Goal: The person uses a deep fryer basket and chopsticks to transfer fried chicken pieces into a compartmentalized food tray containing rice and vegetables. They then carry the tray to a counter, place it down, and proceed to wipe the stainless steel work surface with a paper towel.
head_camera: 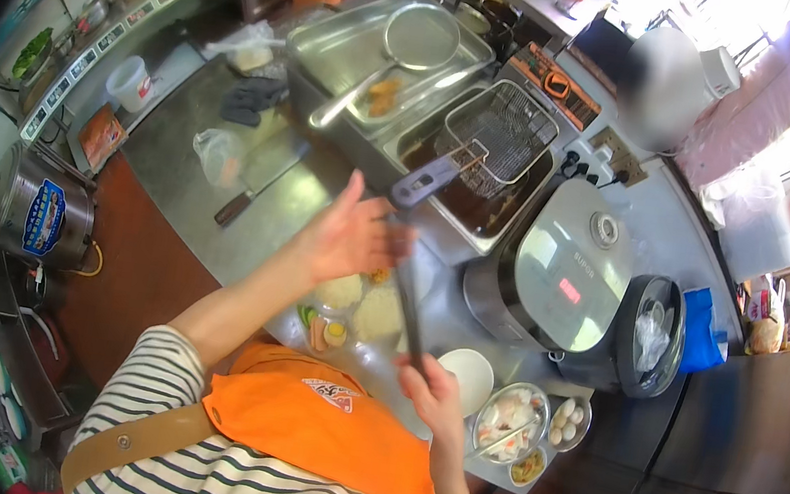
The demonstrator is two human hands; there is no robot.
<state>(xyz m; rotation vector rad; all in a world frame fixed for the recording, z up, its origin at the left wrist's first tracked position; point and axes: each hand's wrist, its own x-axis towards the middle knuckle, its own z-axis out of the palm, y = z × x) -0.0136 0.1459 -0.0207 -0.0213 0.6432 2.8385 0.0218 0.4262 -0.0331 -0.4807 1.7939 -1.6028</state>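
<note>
My left hand [358, 238] is raised over the steel counter, thumb apart and fingers spread and blurred, near the handle of a fryer basket [502, 133]. My right hand [431, 392] grips the lower end of a long, thin dark utensil [411, 306], whose upper end passes by my left fingertips; its kind is unclear. Beneath my hands lie portions of white rice [379, 314], with a halved boiled egg [335, 334], sausage and green slices beside them. A white bowl [467, 380] stands right of my right hand, next to a bowl of mixed pale food pieces [511, 421].
A Supor rice cooker [574, 265] stands right of the deep fryer [438, 211]. A steel tray [334, 34] holds a round strainer [421, 37]. A knife [259, 186] and plastic bag [217, 155] lie left on the counter. Bowls of eggs [569, 423] and pickles [527, 467] sit right.
</note>
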